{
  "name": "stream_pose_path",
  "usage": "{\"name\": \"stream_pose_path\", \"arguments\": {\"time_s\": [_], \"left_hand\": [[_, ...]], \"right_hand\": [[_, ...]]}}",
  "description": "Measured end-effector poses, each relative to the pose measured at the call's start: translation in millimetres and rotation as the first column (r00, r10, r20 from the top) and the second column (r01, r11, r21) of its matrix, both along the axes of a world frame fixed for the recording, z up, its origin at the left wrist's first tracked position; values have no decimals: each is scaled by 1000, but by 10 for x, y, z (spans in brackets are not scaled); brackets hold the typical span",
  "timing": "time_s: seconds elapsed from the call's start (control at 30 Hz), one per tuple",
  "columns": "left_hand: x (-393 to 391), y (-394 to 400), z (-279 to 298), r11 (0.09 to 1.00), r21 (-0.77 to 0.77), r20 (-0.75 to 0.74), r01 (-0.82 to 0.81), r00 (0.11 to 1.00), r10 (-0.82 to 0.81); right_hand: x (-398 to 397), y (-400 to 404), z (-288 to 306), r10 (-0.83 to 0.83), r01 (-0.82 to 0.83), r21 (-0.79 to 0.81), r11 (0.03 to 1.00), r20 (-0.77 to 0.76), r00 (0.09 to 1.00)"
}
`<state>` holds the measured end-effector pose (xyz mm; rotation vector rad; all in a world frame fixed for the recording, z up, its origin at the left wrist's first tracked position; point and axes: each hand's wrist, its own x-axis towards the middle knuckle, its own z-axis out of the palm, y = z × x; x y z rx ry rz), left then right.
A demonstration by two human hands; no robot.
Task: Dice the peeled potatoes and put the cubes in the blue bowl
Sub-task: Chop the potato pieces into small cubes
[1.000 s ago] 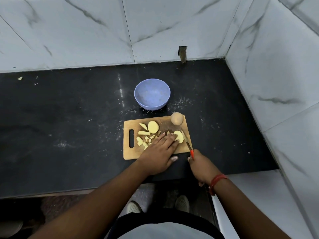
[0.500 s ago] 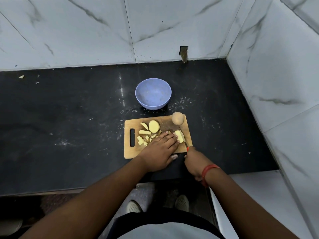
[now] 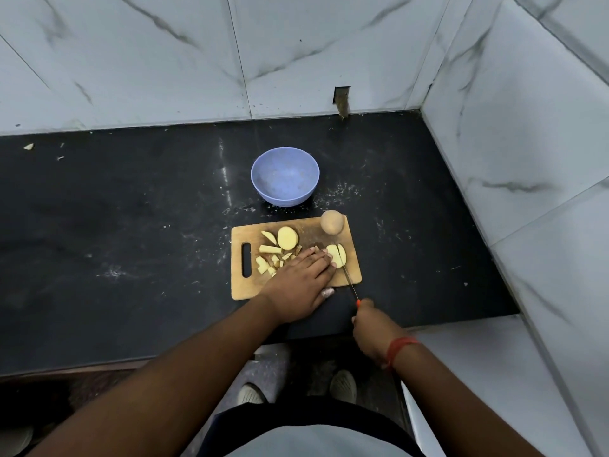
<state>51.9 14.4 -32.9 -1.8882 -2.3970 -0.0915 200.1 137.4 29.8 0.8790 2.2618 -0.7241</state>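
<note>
Potato slice [image 3: 336, 254] being pinned flat by left hand [image 3: 298, 285] fingertips so knife [image 3: 348, 281], gripped by right hand [image 3: 372, 331], is being drawn through cleanly; blue bowl [image 3: 285, 175] kept near

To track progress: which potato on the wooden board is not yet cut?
The round brownish whole potato at the board's far right corner; the others are yellow slices and chunks.
</note>
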Motion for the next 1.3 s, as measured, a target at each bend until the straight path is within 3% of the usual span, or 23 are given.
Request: {"name": "stream_pose_path", "arguments": {"time_s": [0.33,0.93,1.17,1.3], "left_hand": [[-9,-63,25,999,22,81,-24,996,22],[-49,-60,1,999,-36,139,-2,990,7],[-31,-69,-29,999,-36,80,-2,997,5],[-19,-75,-25,1000,-2,62,-12,998,12]], "right_hand": [[-16,-46,207,-42,51,44,998,-197,979],[-508,0,51,12,-10,43,999,-58,998],[-13,-111,-10,-26,26,8,1000,-24,999],[189,-110,101,-41,38,-29,999,-81,996]]}}
